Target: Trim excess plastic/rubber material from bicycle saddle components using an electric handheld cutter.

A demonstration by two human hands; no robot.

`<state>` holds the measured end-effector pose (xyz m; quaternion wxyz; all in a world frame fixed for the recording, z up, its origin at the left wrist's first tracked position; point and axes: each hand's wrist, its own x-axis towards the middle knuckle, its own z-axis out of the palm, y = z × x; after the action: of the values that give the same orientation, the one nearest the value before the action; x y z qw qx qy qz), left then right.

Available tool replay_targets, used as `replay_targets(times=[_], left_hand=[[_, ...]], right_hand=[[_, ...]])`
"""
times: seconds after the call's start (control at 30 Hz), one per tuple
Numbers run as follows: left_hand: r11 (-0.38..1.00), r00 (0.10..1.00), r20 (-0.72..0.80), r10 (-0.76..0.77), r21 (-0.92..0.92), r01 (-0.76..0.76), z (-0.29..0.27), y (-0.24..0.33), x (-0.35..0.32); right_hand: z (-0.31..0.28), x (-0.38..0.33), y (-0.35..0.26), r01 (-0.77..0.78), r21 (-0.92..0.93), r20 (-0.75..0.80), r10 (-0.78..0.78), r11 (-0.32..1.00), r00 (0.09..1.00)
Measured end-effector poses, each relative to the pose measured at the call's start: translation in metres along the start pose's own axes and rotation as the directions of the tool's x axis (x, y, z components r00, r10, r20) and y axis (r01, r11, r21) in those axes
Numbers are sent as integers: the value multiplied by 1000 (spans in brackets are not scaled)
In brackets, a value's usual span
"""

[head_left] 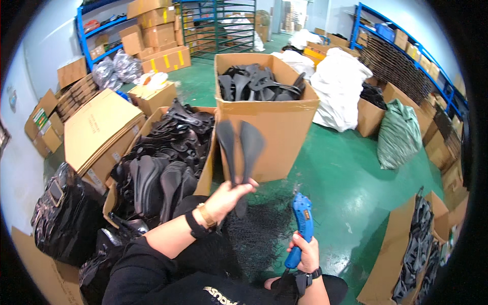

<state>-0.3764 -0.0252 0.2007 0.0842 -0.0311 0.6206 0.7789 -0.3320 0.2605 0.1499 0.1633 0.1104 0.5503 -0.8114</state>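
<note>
My left hand (pixel 227 199) is closed around the narrow part of a black plastic piece shaped like a bicycle saddle shell (pixel 250 147). Its two wide lobes point up and away, slightly blurred, in front of a tall cardboard box (pixel 264 137). In my right hand (pixel 307 254) is a blue handheld power cutter (pixel 303 216), gripped by its handle, its metal tip pointing away from me. The cutter and the saddle shell are apart. Left of my left hand, a box holds a heap of similar black shells (pixel 152 178); more shells (pixel 259 81) fill the tall box.
Black scraps (pixel 259 229) litter the green floor between my arms. An upright carton with black parts (pixel 419 244) stands at lower right. A black plastic bag (pixel 63 218) bears a phone at left. Green (pixel 399 134) and white (pixel 338 86) sacks stand beyond.
</note>
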Motion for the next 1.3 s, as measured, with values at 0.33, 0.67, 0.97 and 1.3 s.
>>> replay_targets(times=[0.33, 0.67, 0.97, 1.3], left_hand=[[975, 930, 349, -111, -144, 170, 93, -69, 14], [976, 870, 492, -5, -186, 111, 74, -71, 33], [978, 979, 46, 198, 60, -200, 41, -57, 49], [985, 974, 173, 149, 56, -161, 32, -39, 46]], right_hand=[[16, 18, 3, -66, -9, 46, 66, 998, 997], [31, 12, -18, -65, 276, 236, -2, 959, 972], [9, -8, -11, -260, -32, 211, 260, 965, 942], [4, -7, 0, -473, -128, 295, 489, 872, 821]])
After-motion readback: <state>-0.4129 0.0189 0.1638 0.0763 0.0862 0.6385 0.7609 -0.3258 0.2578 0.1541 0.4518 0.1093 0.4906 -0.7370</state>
